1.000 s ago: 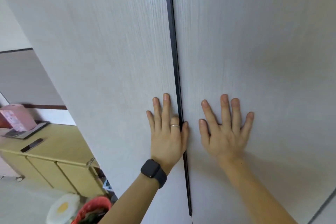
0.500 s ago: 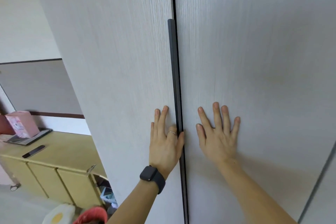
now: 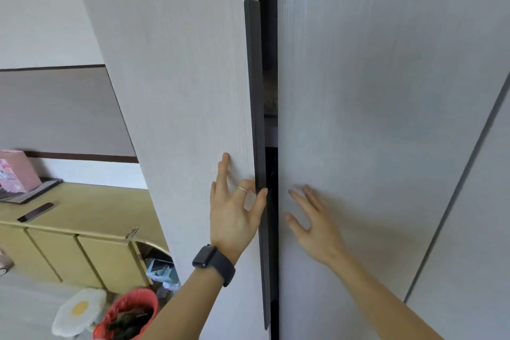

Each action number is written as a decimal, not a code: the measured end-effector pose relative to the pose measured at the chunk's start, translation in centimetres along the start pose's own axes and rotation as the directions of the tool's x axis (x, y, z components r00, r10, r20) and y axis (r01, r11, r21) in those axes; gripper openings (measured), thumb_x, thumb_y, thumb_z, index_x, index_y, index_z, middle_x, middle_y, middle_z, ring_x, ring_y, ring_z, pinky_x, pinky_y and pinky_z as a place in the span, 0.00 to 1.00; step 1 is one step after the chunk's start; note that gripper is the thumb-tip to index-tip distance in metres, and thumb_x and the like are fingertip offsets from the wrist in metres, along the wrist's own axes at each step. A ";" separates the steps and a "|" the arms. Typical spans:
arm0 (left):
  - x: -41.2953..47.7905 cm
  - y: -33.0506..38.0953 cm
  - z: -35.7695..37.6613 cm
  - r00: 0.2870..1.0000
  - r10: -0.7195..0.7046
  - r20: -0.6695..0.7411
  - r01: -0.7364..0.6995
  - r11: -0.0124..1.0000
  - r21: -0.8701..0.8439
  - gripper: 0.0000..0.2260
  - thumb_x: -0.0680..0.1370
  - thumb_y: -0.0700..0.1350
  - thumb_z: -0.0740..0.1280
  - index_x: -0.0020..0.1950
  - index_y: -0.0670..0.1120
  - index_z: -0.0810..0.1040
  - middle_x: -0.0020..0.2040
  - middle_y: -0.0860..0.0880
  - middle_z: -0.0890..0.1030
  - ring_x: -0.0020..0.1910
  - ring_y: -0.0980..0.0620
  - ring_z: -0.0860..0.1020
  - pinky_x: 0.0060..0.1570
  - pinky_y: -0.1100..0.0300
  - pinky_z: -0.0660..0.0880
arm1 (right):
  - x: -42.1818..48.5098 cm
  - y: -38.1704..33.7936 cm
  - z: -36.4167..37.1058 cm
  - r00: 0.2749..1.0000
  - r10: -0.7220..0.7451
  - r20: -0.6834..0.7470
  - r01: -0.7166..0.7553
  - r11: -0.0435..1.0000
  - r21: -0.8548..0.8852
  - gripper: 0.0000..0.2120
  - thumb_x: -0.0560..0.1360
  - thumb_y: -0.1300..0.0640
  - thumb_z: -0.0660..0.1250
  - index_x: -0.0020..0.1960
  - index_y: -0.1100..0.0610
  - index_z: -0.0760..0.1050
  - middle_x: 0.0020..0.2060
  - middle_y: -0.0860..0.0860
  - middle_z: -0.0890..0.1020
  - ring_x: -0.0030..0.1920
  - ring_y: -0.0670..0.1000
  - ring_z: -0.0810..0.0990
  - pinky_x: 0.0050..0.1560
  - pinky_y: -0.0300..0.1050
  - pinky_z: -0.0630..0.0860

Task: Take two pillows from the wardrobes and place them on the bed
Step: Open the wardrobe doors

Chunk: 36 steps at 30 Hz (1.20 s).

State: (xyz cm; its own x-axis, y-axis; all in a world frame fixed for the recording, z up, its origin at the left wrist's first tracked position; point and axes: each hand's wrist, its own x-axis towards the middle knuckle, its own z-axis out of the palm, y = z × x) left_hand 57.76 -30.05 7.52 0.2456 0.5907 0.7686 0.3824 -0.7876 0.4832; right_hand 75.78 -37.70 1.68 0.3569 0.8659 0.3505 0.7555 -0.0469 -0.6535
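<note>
Two pale wood-grain wardrobe doors fill the view. The left door [image 3: 179, 91] stands slightly ajar and carries a long dark vertical handle strip [image 3: 255, 91] along its edge. My left hand [image 3: 234, 218], with a ring and a black watch, grips that handle: the thumb hooks behind the strip, the fingers lie on the door front. My right hand [image 3: 314, 226] rests flat with fingers spread on the right door [image 3: 372, 91]. Through the narrow dark gap [image 3: 269, 36] I see a shelf and something soft and grey; no pillow can be made out for sure.
A further wardrobe door [image 3: 483, 201] follows on the right. At left stands a low yellow cabinet [image 3: 82, 210] with a pink box [image 3: 16, 171] and a phone [image 3: 36, 212] on top. A red basket [image 3: 129, 315] and an egg-shaped cushion [image 3: 80, 309] lie on the floor.
The doors were shut with both palms flat on them. Now my left thumb has hooked the handle and the left door has swung out, opening a dark gap.
</note>
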 end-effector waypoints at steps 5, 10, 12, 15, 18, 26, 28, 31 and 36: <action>-0.3 -0.3 -1.7 1.000 0.011 -0.018 -0.012 0.999 -0.041 0.12 0.76 0.57 0.68 0.47 0.49 0.83 0.78 0.40 0.61 0.77 0.46 0.62 0.68 0.42 0.68 | -4.5 -3.6 3.5 0.955 0.135 0.262 -0.246 0.858 0.451 0.16 0.81 0.45 0.63 0.65 0.28 0.69 0.67 0.34 0.74 0.67 0.32 0.71 0.67 0.32 0.67; -1.2 -1.1 -4.1 1.000 0.022 0.007 -0.021 0.991 -0.135 0.10 0.74 0.58 0.71 0.45 0.52 0.82 0.78 0.44 0.62 0.74 0.54 0.63 0.70 0.48 0.65 | -6.2 -6.9 5.7 0.952 0.251 0.175 -0.305 0.828 0.470 0.12 0.81 0.49 0.65 0.59 0.32 0.72 0.58 0.38 0.80 0.58 0.35 0.79 0.60 0.32 0.74; -1.7 -1.7 -5.4 0.998 0.053 0.019 -0.049 0.986 -0.158 0.08 0.73 0.57 0.72 0.44 0.53 0.82 0.78 0.44 0.62 0.73 0.52 0.64 0.70 0.49 0.65 | -7.4 -7.7 6.6 0.954 0.273 0.126 -0.300 0.838 0.455 0.12 0.80 0.50 0.66 0.58 0.33 0.73 0.58 0.41 0.81 0.59 0.40 0.80 0.64 0.39 0.76; -2.7 -2.7 -7.6 0.994 0.099 0.037 -0.089 0.974 -0.207 0.07 0.73 0.56 0.73 0.44 0.53 0.82 0.79 0.46 0.61 0.73 0.57 0.61 0.70 0.47 0.65 | -9.5 -9.3 7.9 0.958 0.282 0.060 -0.279 0.856 0.435 0.12 0.79 0.51 0.68 0.60 0.37 0.75 0.55 0.40 0.84 0.58 0.42 0.81 0.64 0.46 0.77; -3.9 -3.7 -10.4 0.992 0.096 0.083 -0.070 0.961 -0.268 0.07 0.73 0.55 0.75 0.45 0.54 0.80 0.79 0.51 0.60 0.75 0.57 0.61 0.70 0.44 0.66 | -11.6 -12.1 9.2 0.963 0.271 0.012 -0.249 0.864 0.438 0.12 0.80 0.54 0.68 0.58 0.39 0.75 0.51 0.35 0.84 0.55 0.41 0.82 0.59 0.39 0.78; -7.0 -7.6 -19.4 0.981 0.066 0.183 0.010 0.923 -0.386 0.28 0.72 0.52 0.76 0.70 0.53 0.73 0.75 0.53 0.67 0.74 0.58 0.66 0.67 0.70 0.65 | -16.4 -18.9 14.6 0.980 0.187 -0.070 -0.149 0.917 0.369 0.12 0.76 0.46 0.68 0.59 0.38 0.74 0.48 0.37 0.83 0.50 0.45 0.83 0.51 0.40 0.81; -7.7 -9.1 -21.7 0.983 0.062 0.171 0.011 0.919 -0.395 0.26 0.73 0.54 0.75 0.69 0.53 0.74 0.72 0.54 0.72 0.71 0.55 0.70 0.66 0.65 0.69 | -17.0 -20.2 16.4 0.986 0.141 -0.085 -0.107 0.940 0.323 0.14 0.75 0.42 0.66 0.61 0.36 0.72 0.49 0.38 0.83 0.51 0.45 0.83 0.49 0.40 0.81; -8.8 -10.7 -25.0 0.987 0.032 0.157 0.043 0.891 -0.451 0.22 0.75 0.54 0.73 0.68 0.55 0.76 0.67 0.56 0.78 0.65 0.55 0.77 0.61 0.57 0.76 | -17.2 -22.0 19.0 0.997 0.049 -0.064 -0.030 0.964 0.264 0.19 0.78 0.40 0.65 0.68 0.37 0.70 0.57 0.37 0.82 0.56 0.44 0.82 0.52 0.43 0.82; -10.3 -12.9 -29.8 0.980 -0.100 0.169 0.171 0.859 -0.483 0.18 0.76 0.53 0.70 0.66 0.53 0.79 0.58 0.57 0.84 0.56 0.61 0.82 0.56 0.65 0.76 | -16.4 -25.4 21.8 0.986 -0.168 -0.001 0.167 0.976 0.137 0.28 0.80 0.47 0.66 0.78 0.46 0.63 0.71 0.42 0.72 0.71 0.45 0.72 0.66 0.52 0.74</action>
State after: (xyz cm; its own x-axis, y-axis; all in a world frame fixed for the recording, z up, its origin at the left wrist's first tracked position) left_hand 23.80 -31.23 5.86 0.3535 0.6876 0.6343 -0.0597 -0.6601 0.7488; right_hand 38.77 -39.82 -2.06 0.2250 0.8610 0.4562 0.7217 0.1672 -0.6717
